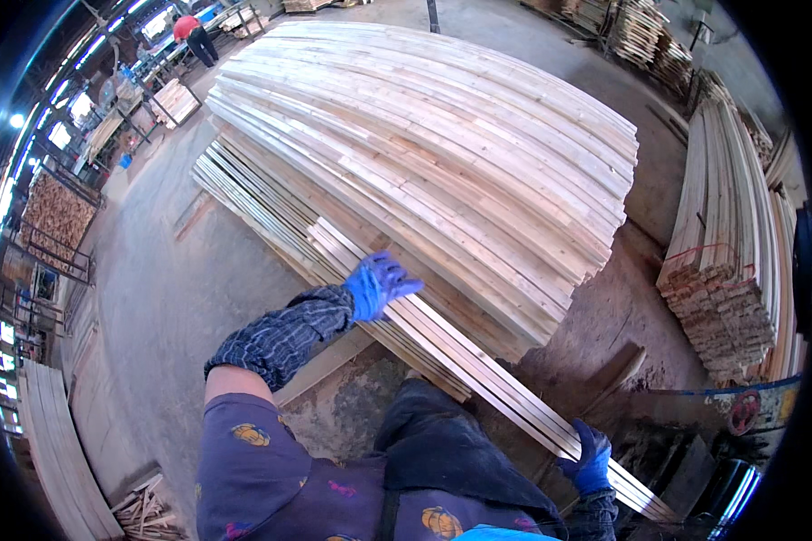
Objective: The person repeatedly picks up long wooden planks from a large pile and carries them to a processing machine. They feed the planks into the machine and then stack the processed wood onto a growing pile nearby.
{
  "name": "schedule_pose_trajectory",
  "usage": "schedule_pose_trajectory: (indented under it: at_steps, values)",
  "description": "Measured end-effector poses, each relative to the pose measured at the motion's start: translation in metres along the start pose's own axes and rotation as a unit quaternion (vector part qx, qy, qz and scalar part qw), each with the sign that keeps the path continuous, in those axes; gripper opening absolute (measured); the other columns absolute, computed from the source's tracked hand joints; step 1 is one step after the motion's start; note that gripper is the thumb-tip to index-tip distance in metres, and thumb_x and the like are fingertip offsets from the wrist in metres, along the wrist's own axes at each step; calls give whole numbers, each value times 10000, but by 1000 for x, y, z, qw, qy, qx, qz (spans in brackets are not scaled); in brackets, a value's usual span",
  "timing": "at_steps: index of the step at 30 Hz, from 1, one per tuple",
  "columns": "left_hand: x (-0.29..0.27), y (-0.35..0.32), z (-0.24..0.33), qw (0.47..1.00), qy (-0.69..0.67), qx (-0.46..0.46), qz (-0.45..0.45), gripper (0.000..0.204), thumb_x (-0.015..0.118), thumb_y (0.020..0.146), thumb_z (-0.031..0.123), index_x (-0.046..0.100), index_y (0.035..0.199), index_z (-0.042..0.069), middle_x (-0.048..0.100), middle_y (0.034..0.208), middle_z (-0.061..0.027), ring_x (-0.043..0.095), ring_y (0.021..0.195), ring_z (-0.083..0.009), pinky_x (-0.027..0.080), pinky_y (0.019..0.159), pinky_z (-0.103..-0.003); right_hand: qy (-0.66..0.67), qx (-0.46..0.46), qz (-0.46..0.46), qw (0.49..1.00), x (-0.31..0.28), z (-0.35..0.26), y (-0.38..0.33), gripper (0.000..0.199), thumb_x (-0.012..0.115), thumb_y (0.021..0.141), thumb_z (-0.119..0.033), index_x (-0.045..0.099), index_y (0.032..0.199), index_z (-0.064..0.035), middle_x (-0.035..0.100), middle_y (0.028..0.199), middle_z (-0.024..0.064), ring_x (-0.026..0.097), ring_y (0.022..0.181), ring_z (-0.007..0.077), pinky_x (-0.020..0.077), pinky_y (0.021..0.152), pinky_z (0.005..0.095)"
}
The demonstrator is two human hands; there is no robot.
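Note:
My left hand point(377, 285), in a blue glove, lies over a small bundle of long, narrow wooden strips point(483, 365), its fingers curled across their top. Farther down the same bundle, at the lower right, my right hand point(590, 458), also blue-gloved, is wrapped round the strips near their near end. The bundle slants from the middle of the view to the lower right, in front of my body. Beyond it spreads a large stack of pale boards point(424, 153), stepped at its right end. More thin strips point(253, 203) lie along the stack's near left side, partly under the bundle.
Tied lumber point(726, 270) stands at the right, with more wood piles point(641, 36) behind. Long boards point(63, 451) and scrap sticks point(146, 512) lie at the lower left. A person in a red top point(188, 29) bends near workbenches far left. Dark machinery point(695, 469) is at the lower right.

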State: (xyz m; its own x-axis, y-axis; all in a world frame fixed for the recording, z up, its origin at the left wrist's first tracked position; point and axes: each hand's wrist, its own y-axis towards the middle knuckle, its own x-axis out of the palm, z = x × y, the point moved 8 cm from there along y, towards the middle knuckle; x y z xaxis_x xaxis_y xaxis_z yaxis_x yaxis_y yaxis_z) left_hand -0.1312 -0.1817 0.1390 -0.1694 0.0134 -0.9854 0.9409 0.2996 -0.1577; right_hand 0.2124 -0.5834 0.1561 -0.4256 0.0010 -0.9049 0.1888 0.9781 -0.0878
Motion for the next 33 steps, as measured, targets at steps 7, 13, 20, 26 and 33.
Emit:
schedule_pose_trajectory:
  at_steps: [7, 13, 20, 26, 33]
  values:
    - [23, 20, 70, 998, -48, 30, 16, 959, 823, 627, 454, 450, 1488, 255, 605, 1294, -145, 564, 1192, -332, 352, 1136, -531, 113, 23, 4, 993, 4, -7, 46, 480, 778, 806, -269, 671, 1180, 11, 701, 1136, 204, 655, 1072, 375, 504, 936, 456]
    - [12, 28, 143, 988, -110, 100, -34, 969, 781, 698, 461, 367, 1533, 196, 618, 1260, -114, 585, 1166, -299, 306, 1175, -505, 86, -43, -18, 995, 10, -50, 132, 601, 760, 845, -216, 550, 1357, 20, 610, 1333, 240, 589, 1236, 395, 468, 1055, 451]
    - [28, -2, 114, 972, -210, 101, 17, 902, 748, 755, 511, 403, 1502, 142, 583, 1366, -115, 568, 1226, -287, 331, 1140, -508, 120, -59, -99, 986, 42, -60, 193, 560, 728, 892, -195, 540, 1374, 18, 587, 1363, 250, 562, 1285, 378, 451, 1086, 441]
    - [-7, 32, 160, 846, -505, 168, -26, 488, 724, 879, 364, 643, 1279, 97, 704, 1142, -122, 694, 992, -255, 558, 885, -418, 158, 39, -273, 948, 118, -52, 213, 539, 711, 925, -254, 555, 1374, 1, 577, 1385, 242, 547, 1309, 357, 446, 1097, 435]
    - [178, 35, 102, 490, -855, -166, 38, 294, 715, 917, 135, 657, 1178, 12, 690, 1061, -100, 668, 947, -174, 561, 850, -307, 39, -161, -428, 888, 285, 49, 173, 552, 646, 937, -437, 585, 1367, -97, 602, 1377, 177, 588, 1248, 359, 485, 1047, 431]
